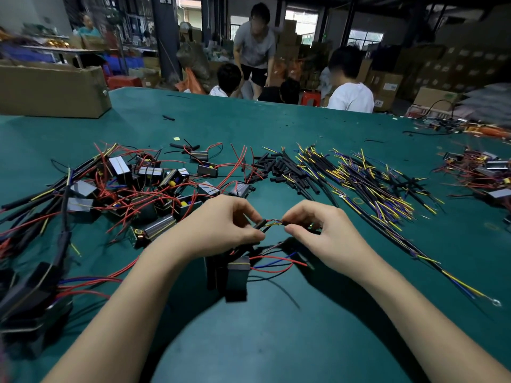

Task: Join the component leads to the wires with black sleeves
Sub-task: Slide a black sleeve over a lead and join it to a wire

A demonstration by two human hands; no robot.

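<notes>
green cloth covers the table point(318, 125), with a stacked-carton warehouse and a few people behind it at the top of the frame. down at centre, both hands are busy: the left hand point(224, 221) pinches a black sleeve point(260, 224) and the lead ends coming out of it, while the right hand point(315, 226) pinches the sleeved wire point(300, 225) from the other side. between the fingertips sits the joint point(273, 223), bare yellow and reddish strands crossing. its long axis runs roughly left to right across the frame, tilted slightly.

the component point(237, 279) hangs just below the hands at lower centre, its red, blue and black leads trailing rightward.

progress, as a judgement: this joint looks mid-twist, the sleeve not yet slid over it. plenty appears left, with a heap of components point(143, 186) at middle left, loose sleeves point(276, 167) at upper centre, and a fan of wires point(367, 186) at middle right. which units are finished, i can't tell.
</notes>
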